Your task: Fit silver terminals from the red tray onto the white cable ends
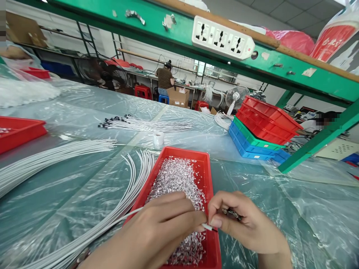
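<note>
My left hand (171, 224) is closed around a white cable (131, 213), whose tip pokes out past the fingertips and ends in a short dark stub. Facing it, my right hand (246, 220) pinches thumb and forefinger together right at that tip. Several small shiny metal pieces (231, 213) show inside its curled fingers; what sits between thumb and forefinger is hidden. Both hands are over the near part of a red tray (208, 172), which holds a heap of small shiny clear or silvery pieces (176, 175). The held cable runs back to a bundle of white cables (120, 209) left of the tray.
Another white cable bundle (56, 157) lies left, and cables with black ends (140, 123) lie farther back. A small white roll (158, 139) stands behind the tray. Stacked bins (260, 127) are at right, beneath a green shelf beam (168, 26) with a power strip (221, 39).
</note>
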`<state>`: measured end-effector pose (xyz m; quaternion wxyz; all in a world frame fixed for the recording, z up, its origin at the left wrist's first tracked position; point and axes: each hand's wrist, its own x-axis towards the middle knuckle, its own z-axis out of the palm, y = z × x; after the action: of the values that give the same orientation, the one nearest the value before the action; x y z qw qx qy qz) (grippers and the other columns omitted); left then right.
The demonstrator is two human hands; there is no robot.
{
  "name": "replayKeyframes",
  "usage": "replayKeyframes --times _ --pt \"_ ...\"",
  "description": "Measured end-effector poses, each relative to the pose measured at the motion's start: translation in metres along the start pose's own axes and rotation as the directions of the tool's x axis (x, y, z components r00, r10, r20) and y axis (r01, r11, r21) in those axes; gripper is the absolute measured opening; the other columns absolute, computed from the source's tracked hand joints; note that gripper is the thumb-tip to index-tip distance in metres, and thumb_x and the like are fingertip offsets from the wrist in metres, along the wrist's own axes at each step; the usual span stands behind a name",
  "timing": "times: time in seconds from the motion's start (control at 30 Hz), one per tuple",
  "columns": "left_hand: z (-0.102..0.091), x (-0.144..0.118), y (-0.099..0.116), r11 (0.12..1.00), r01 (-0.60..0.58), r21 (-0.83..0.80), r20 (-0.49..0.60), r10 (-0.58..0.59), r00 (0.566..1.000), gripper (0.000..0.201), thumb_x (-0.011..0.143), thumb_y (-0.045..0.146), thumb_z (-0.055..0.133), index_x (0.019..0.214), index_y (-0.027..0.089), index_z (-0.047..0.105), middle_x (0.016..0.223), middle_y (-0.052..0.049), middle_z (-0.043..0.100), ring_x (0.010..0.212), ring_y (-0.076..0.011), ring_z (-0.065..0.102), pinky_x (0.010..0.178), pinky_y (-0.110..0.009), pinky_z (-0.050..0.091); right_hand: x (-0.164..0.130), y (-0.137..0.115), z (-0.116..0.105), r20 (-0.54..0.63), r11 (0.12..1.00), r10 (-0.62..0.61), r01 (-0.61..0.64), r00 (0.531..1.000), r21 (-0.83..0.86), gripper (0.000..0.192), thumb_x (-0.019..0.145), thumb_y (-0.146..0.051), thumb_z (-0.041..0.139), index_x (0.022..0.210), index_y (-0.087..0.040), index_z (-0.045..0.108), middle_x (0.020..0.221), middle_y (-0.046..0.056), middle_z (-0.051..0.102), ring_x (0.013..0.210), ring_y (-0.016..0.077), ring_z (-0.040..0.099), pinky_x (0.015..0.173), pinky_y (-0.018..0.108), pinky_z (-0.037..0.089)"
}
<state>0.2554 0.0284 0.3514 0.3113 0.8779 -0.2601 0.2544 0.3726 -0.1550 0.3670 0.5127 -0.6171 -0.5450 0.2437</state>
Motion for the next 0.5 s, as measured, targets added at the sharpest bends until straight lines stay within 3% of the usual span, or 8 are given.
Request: replayKeyframes --times 0.2,0.33,0.43,0.5 --pt "-0.008 -0.002 0.004 0.998 -0.063 0.026 0.017 0.062 0.998 0.027 0.097 0.001 0.036 0.11 0.015 0.055 0.079 -0.004 0.06 0.065 -0.0158 0.048 0.057 -0.027 0.038 0.001 0.001 0.007 -0.01 0.977 0.029 -0.027 1.0 0.213 0.021 0.098 -0.03 0.062 0.084 -0.016 0.059 0.069 -0.002 0.049 0.058 0.0108 0.038 0.05 0.024 0.027" --pt "-0.008 -0.004 0.003 0.993 -0.109 0.053 -0.042 0.111 0.993 0.027 0.096 0.001 0.04 0.114 0.014 0.055 0.078 -0.005 0.06 0.065 -0.0157 0.048 0.057 -0.027 0.04 0.002 -0.003 0.012 -0.04 0.935 0.056 -0.038 0.998 0.352 0.026 0.097 -0.035 0.065 0.081 -0.016 0.058 0.067 -0.004 0.043 0.054 0.0099 0.03 0.048 0.023 0.023" --pt "-0.005 -0.004 0.002 0.989 -0.099 0.109 -0.101 0.11 0.989 0.019 0.098 0.006 0.043 0.109 0.014 0.056 0.077 -0.004 0.062 0.064 -0.0146 0.051 0.059 -0.026 0.043 0.003 -0.005 0.014 -0.098 0.936 0.064 -0.026 0.993 0.35 0.02 0.096 -0.029 0.066 0.08 -0.017 0.06 0.066 -0.005 0.044 0.053 0.0099 0.029 0.047 0.023 0.022" --pt "-0.002 -0.003 0.002 0.99 -0.044 0.131 -0.184 0.068 0.981 0.015 0.098 0.011 0.046 0.108 0.016 0.056 0.079 -0.003 0.065 0.066 -0.0135 0.056 0.062 -0.024 0.046 0.003 -0.004 0.016 -0.211 0.968 0.044 0.011 0.976 0.251 0.01 0.095 -0.021 0.063 0.085 -0.02 0.063 0.065 -0.006 0.042 0.053 0.0102 0.029 0.047 0.023 0.022"
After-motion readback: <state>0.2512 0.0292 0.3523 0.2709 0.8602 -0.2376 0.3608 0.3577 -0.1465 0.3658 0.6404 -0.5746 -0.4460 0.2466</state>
